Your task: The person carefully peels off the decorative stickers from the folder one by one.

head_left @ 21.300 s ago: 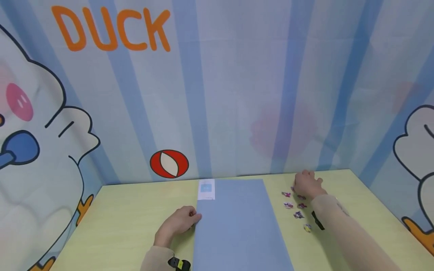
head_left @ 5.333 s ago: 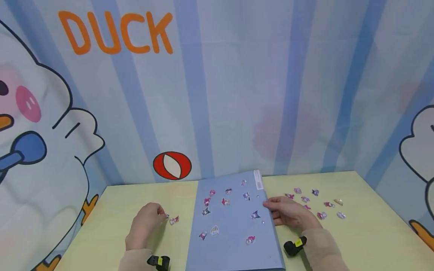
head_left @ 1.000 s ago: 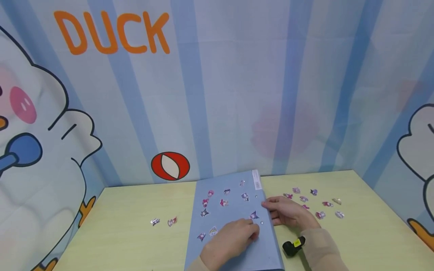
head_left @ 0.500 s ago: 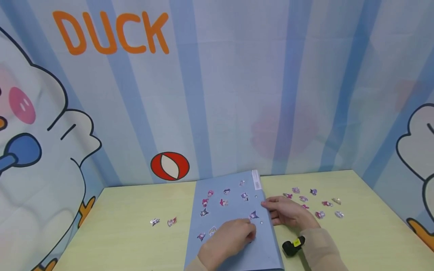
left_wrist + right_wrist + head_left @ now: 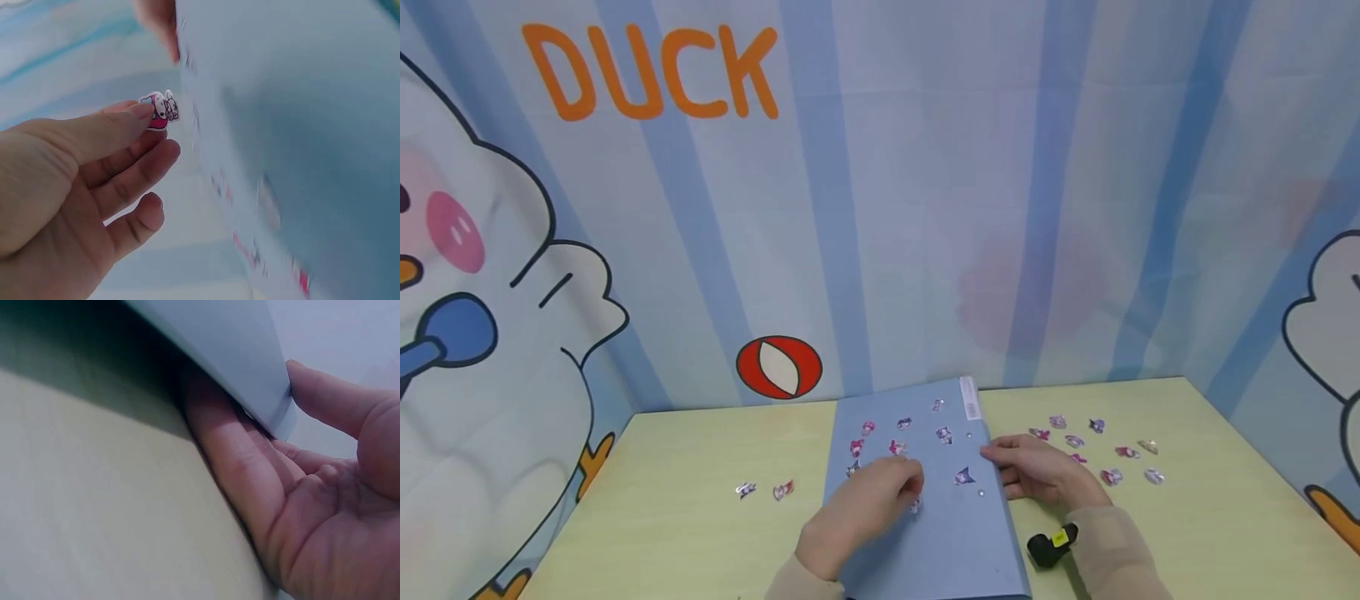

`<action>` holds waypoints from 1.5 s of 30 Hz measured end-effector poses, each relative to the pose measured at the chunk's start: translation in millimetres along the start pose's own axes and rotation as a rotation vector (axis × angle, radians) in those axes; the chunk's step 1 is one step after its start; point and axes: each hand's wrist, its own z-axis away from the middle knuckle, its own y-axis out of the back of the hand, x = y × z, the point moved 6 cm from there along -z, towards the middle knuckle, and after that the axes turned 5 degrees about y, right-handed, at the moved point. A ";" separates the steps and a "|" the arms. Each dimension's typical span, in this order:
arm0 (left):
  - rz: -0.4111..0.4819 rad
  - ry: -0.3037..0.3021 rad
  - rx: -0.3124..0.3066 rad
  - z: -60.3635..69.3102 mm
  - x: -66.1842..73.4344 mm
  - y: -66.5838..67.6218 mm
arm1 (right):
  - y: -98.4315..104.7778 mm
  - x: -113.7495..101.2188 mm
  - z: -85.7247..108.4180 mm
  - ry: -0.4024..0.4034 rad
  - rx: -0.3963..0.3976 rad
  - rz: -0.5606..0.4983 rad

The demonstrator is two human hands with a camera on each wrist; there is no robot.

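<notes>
Leftward travel had carried the person's left hand away from the near right part of a large, flat, pale blue rectangular board, compared with half a second earlier; a spot that had shown a pink sticker some five seconds before was now plain blue. The left thumb and forefinger pinched a small, glossy, pink-hooded cartoon sticker with a white rim, held just apart from the board's face. The right hand gripped the board's right edge, thumb against the rim and fingers beneath, raising that side above a pale yellow wood-grained table. The hands were apart.

Flat purple-and-pink character stickers lay on the board between the hands and beyond them. Two silvery-pink stickers lay on the table left of the left hand, and a loose scatter of shiny stickers lay beyond and right of the right hand.

The likeliest trouble was the pinched sticker: held only by one edge, it could slip, or cling to the thumb if its back was tacky. Should the right hand's grip loosen, the tilted board could drop or slide; any piece not stuck down might skid toward the left hand. Whether they were stuck could not be told. The left forearm, low over the board, could also brush pieces hidden beneath it.
</notes>
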 end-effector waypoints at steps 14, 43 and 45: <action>0.157 0.118 0.074 34.3 -78.1 37.8 | 2.0 0.6 0.5 0.012 -0.005 0.008; 0.128 0.491 0.026 84.8 -176.6 43.8 | 0.8 1.6 -1.1 -0.007 0.014 0.009; 0.128 0.519 0.007 86.5 -180.3 41.5 | 0.4 2.2 -1.2 -0.009 0.012 0.007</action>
